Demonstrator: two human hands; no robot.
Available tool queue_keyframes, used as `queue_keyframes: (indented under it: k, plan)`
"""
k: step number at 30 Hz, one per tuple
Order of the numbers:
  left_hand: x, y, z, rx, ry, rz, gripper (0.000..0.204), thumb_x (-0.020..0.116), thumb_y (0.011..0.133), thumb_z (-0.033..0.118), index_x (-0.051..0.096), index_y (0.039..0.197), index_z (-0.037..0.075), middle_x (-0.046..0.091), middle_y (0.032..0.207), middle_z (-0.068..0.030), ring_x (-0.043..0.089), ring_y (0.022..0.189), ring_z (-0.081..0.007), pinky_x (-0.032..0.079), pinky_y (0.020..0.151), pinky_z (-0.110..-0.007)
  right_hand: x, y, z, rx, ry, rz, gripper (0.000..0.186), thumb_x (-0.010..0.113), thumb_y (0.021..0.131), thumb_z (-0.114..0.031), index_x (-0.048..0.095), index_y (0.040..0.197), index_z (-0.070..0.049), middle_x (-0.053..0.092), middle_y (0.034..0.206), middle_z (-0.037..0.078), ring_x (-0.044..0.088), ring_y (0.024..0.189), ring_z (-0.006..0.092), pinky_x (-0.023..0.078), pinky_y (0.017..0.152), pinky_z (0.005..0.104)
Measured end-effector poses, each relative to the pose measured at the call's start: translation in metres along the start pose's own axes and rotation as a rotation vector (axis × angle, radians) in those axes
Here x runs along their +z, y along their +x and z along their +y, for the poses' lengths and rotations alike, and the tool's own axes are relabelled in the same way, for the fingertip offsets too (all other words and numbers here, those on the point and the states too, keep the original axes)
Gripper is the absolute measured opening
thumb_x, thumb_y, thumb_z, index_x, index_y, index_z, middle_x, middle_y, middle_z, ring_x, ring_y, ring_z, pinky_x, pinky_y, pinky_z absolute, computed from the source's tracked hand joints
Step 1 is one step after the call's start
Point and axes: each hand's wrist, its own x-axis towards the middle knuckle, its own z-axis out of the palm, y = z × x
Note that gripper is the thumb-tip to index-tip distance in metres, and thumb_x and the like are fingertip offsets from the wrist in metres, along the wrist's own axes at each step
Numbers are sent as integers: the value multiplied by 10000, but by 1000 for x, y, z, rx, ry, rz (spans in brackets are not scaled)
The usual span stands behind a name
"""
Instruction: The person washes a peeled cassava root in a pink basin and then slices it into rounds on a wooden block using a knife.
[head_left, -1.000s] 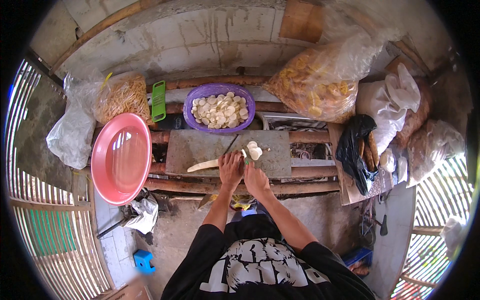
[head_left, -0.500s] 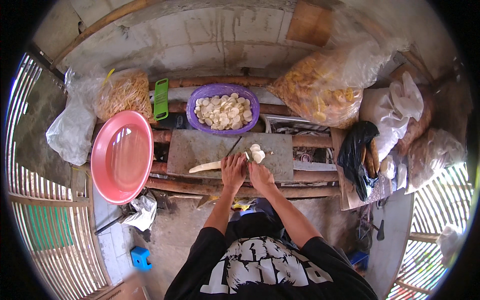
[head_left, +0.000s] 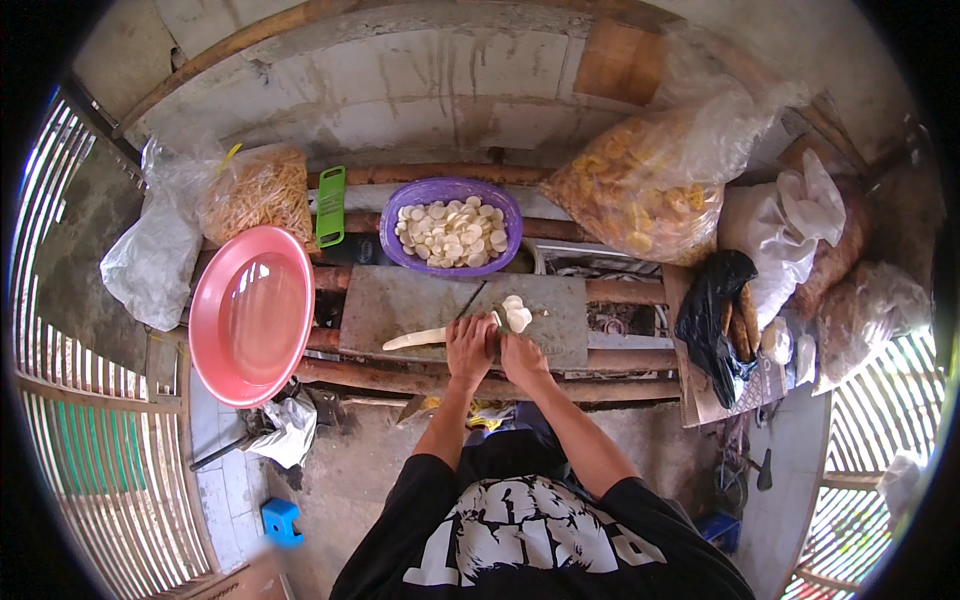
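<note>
A long peeled white root (head_left: 415,339) lies on a grey cutting board (head_left: 400,300) set across wooden poles. My left hand (head_left: 468,346) presses on the root's right end. Right beside it, my right hand (head_left: 520,356) is closed around a knife (head_left: 472,311) whose thin dark blade angles up across the board; its handle is mostly hidden between the hands. A few cut white slices (head_left: 515,313) lie just beyond my right hand. Behind the board stands a purple bowl (head_left: 505,205) filled with several white slices.
A large pink basin (head_left: 250,315) leans at the left. A green slicer (head_left: 330,205) and a bag of yellow strips (head_left: 258,195) stand behind it. A big clear bag of chips (head_left: 640,190) and a black bag (head_left: 715,310) sit at the right. Slatted walls close both sides.
Both hands stay at the root's right end on the board. The view has shifted slightly; nothing else has visibly moved.
</note>
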Motion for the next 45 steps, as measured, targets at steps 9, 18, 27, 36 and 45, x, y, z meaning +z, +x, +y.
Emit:
queue_keyframes:
  k: [9,18,27,36,45]
  plan:
    - [-3,0,-3,-13,-5,19,167,499,801,185,511,943,97,558,950,-38,503,902,-195,320,841,-359,-5,-19,23,4,131,23,402,326,883,-322,538,805,10,565,784,266,534,787,436,419,699,510]
    - [-8,3,-8,1,13,-60,192,488,792,140,487,974,80,538,999,-50,482,939,-202,307,848,-372,-10,-22,-5,-38,235,122,318,330,880,-286,471,885,-1,550,709,290,522,697,473,403,663,551]
    - [-7,1,-6,1,72,-69,228,482,785,148,501,1003,81,536,1001,-43,482,938,-195,302,853,-364,-1,-24,-15,-70,163,151,322,320,886,-277,397,956,27,543,627,280,534,624,462,432,579,541]
    - [-7,0,-3,7,51,-70,268,504,756,139,479,1018,86,531,1001,-51,472,936,-210,291,858,-376,9,-21,-12,-69,96,153,269,331,887,-253,398,921,5,550,641,270,548,631,443,448,556,516]
    - [-3,-4,1,20,27,-45,261,510,750,139,491,1004,87,536,1004,-57,480,943,-207,304,856,-385,-7,-7,-2,-80,120,84,329,336,883,-278,476,839,17,559,695,269,547,666,436,450,588,507]
